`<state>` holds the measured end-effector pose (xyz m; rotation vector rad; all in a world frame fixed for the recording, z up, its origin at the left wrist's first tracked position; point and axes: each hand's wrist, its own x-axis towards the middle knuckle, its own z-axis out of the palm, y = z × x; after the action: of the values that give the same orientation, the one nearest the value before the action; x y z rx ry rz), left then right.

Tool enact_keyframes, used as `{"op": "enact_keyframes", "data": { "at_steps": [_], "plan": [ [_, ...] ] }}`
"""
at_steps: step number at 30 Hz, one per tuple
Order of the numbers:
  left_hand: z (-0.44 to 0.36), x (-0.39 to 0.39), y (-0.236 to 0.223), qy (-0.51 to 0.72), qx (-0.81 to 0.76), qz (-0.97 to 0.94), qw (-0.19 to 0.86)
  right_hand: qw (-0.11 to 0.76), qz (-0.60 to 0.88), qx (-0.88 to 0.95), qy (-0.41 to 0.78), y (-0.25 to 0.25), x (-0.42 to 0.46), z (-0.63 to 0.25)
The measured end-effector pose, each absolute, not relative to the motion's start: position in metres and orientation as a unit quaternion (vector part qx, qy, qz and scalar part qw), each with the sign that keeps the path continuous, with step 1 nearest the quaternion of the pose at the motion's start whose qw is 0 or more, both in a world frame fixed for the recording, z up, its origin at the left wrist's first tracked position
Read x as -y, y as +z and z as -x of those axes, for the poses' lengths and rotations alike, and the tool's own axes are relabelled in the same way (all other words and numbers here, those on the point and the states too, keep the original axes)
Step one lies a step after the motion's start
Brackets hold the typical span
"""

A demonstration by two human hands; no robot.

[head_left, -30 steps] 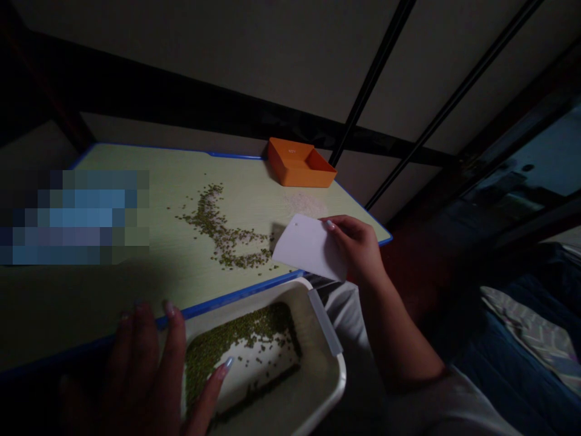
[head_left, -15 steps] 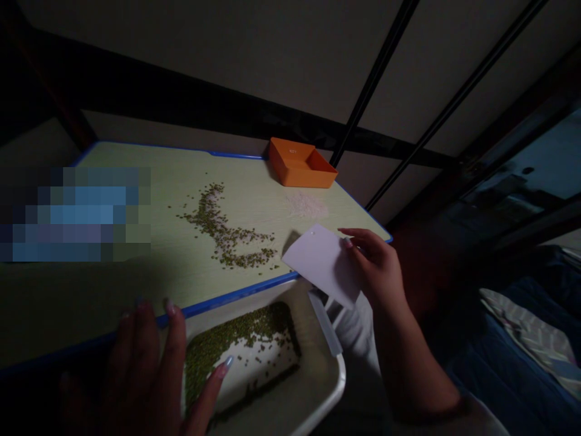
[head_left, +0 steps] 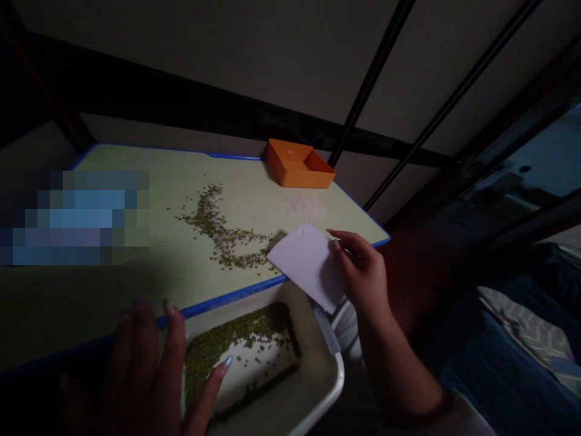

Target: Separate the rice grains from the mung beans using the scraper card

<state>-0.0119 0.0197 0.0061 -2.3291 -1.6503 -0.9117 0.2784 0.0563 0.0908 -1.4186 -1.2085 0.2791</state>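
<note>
My right hand (head_left: 361, 272) pinches a white scraper card (head_left: 311, 263) with a small hole near one corner. The card is tilted at the table's blue edge, and its left corner reaches the scattered green beans (head_left: 215, 227). Pale grains are mixed among these beans. Below the edge is a white plastic bin (head_left: 318, 363) with green beans (head_left: 227, 339) on its floor. My left hand (head_left: 149, 369) is at the bin's left side, fingers spread towards the table edge and thumb over the inside. Its palm hides the rim there, so contact is unclear.
An orange open box (head_left: 304, 169) stands at the table's back right, with a patch of pale grains (head_left: 304, 206) before it. The light-green table (head_left: 149, 163) backs onto panelled doors. A blurred-out patch covers its left part. Dark blue bedding (head_left: 508, 357) lies at right.
My right hand and the scraper card have moved left, so the card's corner now meets the near end of the scattered beans. My left hand and the bin look unmoved.
</note>
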Motion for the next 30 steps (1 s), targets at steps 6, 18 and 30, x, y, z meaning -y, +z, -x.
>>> {"op": "enact_keyframes", "data": {
  "at_steps": [6,18,30],
  "plan": [
    [0.007,-0.014,0.010,-0.308,0.563,0.765,0.056,0.603,0.575,0.545,0.095,0.103,-0.054,-0.298],
    [0.002,-0.009,0.020,-0.260,0.594,0.759,0.063,0.523,0.486,0.693,0.102,0.116,-0.089,-0.301],
    [0.003,-0.008,0.020,-0.260,0.608,0.749,0.038,0.531,0.477,0.694,0.098,0.117,-0.084,-0.303]
  ]
}}
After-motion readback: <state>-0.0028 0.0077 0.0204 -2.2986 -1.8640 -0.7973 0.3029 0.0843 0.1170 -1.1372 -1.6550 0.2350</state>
